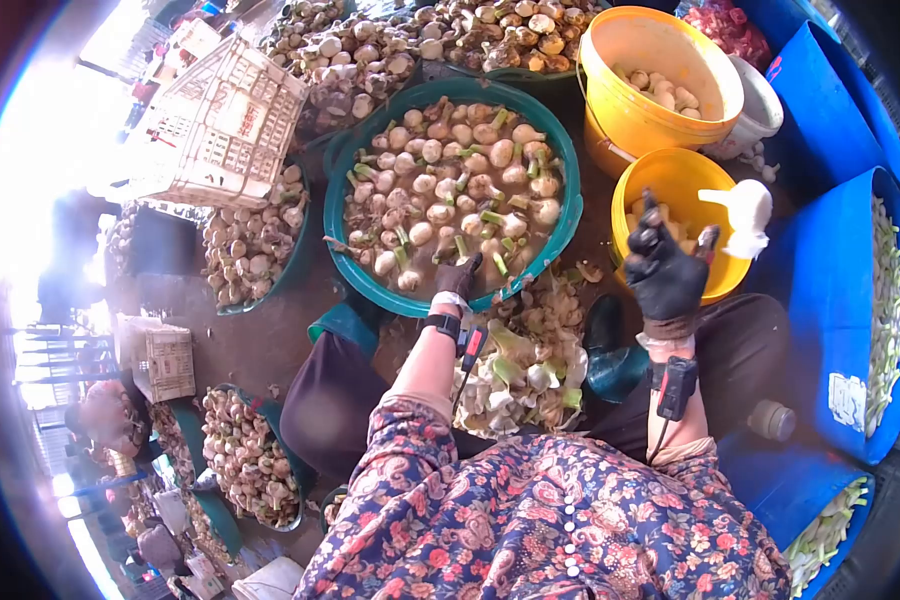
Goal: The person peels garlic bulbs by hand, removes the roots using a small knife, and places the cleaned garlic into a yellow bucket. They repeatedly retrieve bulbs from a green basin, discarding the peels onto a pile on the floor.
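The peeled white bulb (pixel 745 208) shows blurred above the far edge of the small yellow bucket (pixel 622 215), just beside my right hand (pixel 665 272) and apparently clear of it. That gloved hand is raised with its fingers spread apart, gripping nothing that I can see. I judge this to be the drop-off of a cleaned bulb into the bucket.

My left hand (pixel 458 276), also in a dark glove, sits at the near rim of the teal basin (pixel 573 195), where unpeeled bulbs (pixel 450 190) with green stalks soak in murky water. I cannot tell whether its fingers are curled on a bulb or only resting at the rim.

Between my knees lies a heap of skins and trimmed stalks (pixel 530 360).

A next move would call for one bulb lifted clean out of the water and both hands meeting over that heap, so that the trimmings fall there.
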`<control>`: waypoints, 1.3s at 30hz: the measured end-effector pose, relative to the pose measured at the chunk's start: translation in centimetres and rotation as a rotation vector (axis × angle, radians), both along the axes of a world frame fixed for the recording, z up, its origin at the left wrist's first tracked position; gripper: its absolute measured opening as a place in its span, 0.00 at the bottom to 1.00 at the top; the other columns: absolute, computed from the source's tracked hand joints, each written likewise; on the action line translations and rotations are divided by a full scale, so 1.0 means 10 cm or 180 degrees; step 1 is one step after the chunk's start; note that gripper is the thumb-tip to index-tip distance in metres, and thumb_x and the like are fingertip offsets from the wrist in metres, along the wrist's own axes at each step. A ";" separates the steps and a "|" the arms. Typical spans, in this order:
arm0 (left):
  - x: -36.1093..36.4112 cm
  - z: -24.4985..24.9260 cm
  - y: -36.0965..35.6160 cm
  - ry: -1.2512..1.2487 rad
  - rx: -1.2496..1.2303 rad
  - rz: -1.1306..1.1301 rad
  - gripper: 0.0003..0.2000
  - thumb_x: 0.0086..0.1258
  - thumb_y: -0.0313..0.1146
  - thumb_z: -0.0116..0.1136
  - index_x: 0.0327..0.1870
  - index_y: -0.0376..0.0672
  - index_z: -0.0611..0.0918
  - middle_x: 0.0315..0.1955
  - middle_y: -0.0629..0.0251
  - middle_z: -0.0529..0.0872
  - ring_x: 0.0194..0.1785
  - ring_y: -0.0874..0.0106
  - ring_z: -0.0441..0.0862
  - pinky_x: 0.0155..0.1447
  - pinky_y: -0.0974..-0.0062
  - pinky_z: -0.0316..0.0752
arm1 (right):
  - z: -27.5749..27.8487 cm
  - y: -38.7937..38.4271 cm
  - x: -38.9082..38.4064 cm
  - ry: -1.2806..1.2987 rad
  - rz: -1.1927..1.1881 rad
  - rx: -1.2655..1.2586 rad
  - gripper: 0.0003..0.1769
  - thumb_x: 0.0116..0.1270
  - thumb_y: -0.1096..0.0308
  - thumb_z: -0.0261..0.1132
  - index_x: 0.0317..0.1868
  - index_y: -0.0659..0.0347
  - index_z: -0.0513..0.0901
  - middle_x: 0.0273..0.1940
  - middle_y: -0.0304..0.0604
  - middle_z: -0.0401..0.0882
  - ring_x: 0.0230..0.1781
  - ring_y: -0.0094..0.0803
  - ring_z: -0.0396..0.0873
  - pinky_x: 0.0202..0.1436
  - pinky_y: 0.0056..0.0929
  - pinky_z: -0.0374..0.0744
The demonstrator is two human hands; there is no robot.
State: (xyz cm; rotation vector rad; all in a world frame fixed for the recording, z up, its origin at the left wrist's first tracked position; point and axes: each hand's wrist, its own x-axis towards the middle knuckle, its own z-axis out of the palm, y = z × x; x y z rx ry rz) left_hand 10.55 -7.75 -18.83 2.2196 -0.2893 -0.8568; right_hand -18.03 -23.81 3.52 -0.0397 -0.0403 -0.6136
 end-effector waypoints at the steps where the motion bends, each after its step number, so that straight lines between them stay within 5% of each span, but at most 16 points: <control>1: 0.03 -0.14 -0.03 -0.0209 0.0039 -0.0181 0.34 0.50 0.55 0.68 0.47 0.29 0.79 0.43 0.46 0.83 0.46 0.56 0.81 0.49 0.64 0.74 | -0.01 0.06 0.02 0.0315 0.0057 0.0111 0.37 0.66 0.39 0.51 0.61 0.64 0.68 0.45 0.44 0.76 0.42 0.32 0.75 0.39 0.29 0.75; 4: 0.00 -0.11 -0.02 -0.0418 0.0030 -0.0532 0.23 0.57 0.48 0.66 0.43 0.36 0.82 0.37 0.51 0.85 0.37 0.61 0.83 0.41 0.67 0.76 | -0.40 0.25 0.21 0.2381 0.0401 -0.0709 0.34 0.64 0.36 0.52 0.49 0.61 0.79 0.31 0.38 0.79 0.30 0.26 0.76 0.32 0.25 0.75; 8: -0.36 0.73 0.03 0.1724 -0.1697 0.0281 0.24 0.54 0.33 0.71 0.51 0.37 0.77 0.37 0.65 0.83 0.34 0.76 0.81 0.34 0.80 0.78 | -0.87 0.56 0.52 0.3693 0.0547 -0.1742 0.24 0.63 0.45 0.61 0.39 0.59 0.83 0.29 0.35 0.80 0.28 0.24 0.76 0.33 0.23 0.75; 12: -0.88 1.49 0.20 0.0515 -0.1422 -0.0997 0.26 0.50 0.33 0.74 0.51 0.35 0.77 0.40 0.66 0.82 0.39 0.78 0.79 0.45 0.79 0.77 | -0.82 0.82 0.67 0.4180 0.0151 -0.3104 0.19 0.61 0.52 0.66 0.38 0.61 0.83 0.29 0.36 0.81 0.29 0.24 0.76 0.32 0.26 0.74; 15: -1.10 1.72 0.25 -0.0512 -0.1003 -0.1452 0.27 0.49 0.32 0.73 0.51 0.34 0.77 0.42 0.67 0.82 0.43 0.79 0.78 0.49 0.79 0.75 | -0.67 0.92 0.64 0.4383 -0.0205 -0.3549 0.18 0.59 0.53 0.68 0.33 0.62 0.83 0.24 0.42 0.81 0.25 0.27 0.77 0.30 0.30 0.73; 19: -1.10 1.67 0.32 -0.0047 -0.1299 -0.1429 0.25 0.52 0.32 0.72 0.51 0.33 0.77 0.42 0.66 0.83 0.43 0.79 0.79 0.48 0.79 0.76 | -0.63 0.91 0.53 0.4191 -0.0397 -0.4167 0.18 0.60 0.53 0.66 0.29 0.61 0.83 0.21 0.41 0.79 0.22 0.27 0.76 0.28 0.27 0.73; 22: -1.02 1.88 0.36 0.1534 -0.1710 -0.1103 0.23 0.57 0.31 0.68 0.53 0.33 0.76 0.43 0.65 0.82 0.43 0.78 0.80 0.49 0.78 0.76 | -0.60 0.79 0.40 0.3097 0.0602 -0.2641 0.19 0.62 0.50 0.65 0.33 0.59 0.82 0.25 0.37 0.79 0.23 0.27 0.76 0.28 0.24 0.74; 26: -1.19 1.96 0.36 0.1335 -0.2169 -0.0863 0.23 0.55 0.31 0.70 0.52 0.35 0.77 0.44 0.66 0.82 0.46 0.78 0.79 0.52 0.78 0.75 | -0.69 0.87 0.34 0.2540 0.1487 -0.0894 0.25 0.62 0.46 0.63 0.47 0.59 0.76 0.34 0.38 0.78 0.28 0.27 0.79 0.29 0.25 0.76; 28: -1.24 1.84 0.39 0.0469 -0.1891 -0.1217 0.28 0.54 0.33 0.71 0.56 0.35 0.73 0.46 0.61 0.82 0.49 0.73 0.79 0.55 0.75 0.73 | -0.93 0.96 0.41 0.2658 -0.0615 -0.3740 0.25 0.64 0.43 0.60 0.46 0.58 0.75 0.33 0.39 0.77 0.27 0.26 0.77 0.28 0.24 0.75; 31: -1.26 1.99 0.40 -0.1740 -0.1602 -0.1613 0.29 0.52 0.34 0.71 0.55 0.34 0.74 0.44 0.56 0.83 0.48 0.67 0.81 0.53 0.72 0.74 | -0.54 0.95 0.33 0.2842 0.0503 -0.3523 0.24 0.67 0.42 0.54 0.43 0.55 0.73 0.24 0.37 0.72 0.20 0.24 0.72 0.21 0.22 0.70; 33: -1.22 2.05 0.43 -0.2274 -0.1426 -0.2039 0.26 0.52 0.35 0.71 0.51 0.34 0.77 0.43 0.55 0.83 0.46 0.65 0.82 0.50 0.71 0.75 | -0.56 0.85 0.33 0.3114 0.2084 -0.1623 0.21 0.68 0.44 0.53 0.41 0.56 0.73 0.21 0.35 0.69 0.18 0.23 0.69 0.19 0.23 0.67; 34: -1.18 2.03 0.48 -0.2033 -0.1294 -0.2403 0.24 0.52 0.36 0.70 0.49 0.35 0.78 0.43 0.55 0.83 0.44 0.64 0.83 0.47 0.71 0.76 | -0.75 0.96 0.33 0.3120 0.1427 -0.3003 0.21 0.69 0.44 0.51 0.36 0.55 0.73 0.16 0.31 0.66 0.14 0.22 0.66 0.16 0.25 0.63; 35: -1.16 2.00 0.52 -0.1779 -0.1160 -0.2760 0.22 0.53 0.37 0.70 0.47 0.35 0.80 0.43 0.55 0.84 0.43 0.64 0.83 0.45 0.71 0.77 | -0.71 0.94 0.35 0.3210 0.1711 -0.2632 0.21 0.70 0.45 0.52 0.38 0.55 0.74 0.18 0.31 0.68 0.17 0.22 0.68 0.18 0.24 0.64; 37: -1.20 1.90 0.54 -0.1228 -0.1168 -0.2279 0.14 0.59 0.35 0.65 0.43 0.37 0.82 0.41 0.58 0.85 0.39 0.69 0.84 0.41 0.71 0.77 | -0.62 0.88 0.37 0.3366 0.2240 -0.1862 0.19 0.70 0.48 0.52 0.42 0.56 0.75 0.22 0.32 0.72 0.22 0.22 0.71 0.21 0.24 0.67; 39: -1.20 1.79 0.56 -0.0309 -0.1166 -0.1663 0.15 0.62 0.33 0.63 0.48 0.37 0.81 0.41 0.58 0.85 0.39 0.71 0.83 0.42 0.73 0.77 | -0.60 0.92 0.36 0.3003 0.1471 -0.2748 0.20 0.71 0.52 0.53 0.50 0.59 0.74 0.32 0.35 0.75 0.32 0.22 0.74 0.32 0.24 0.72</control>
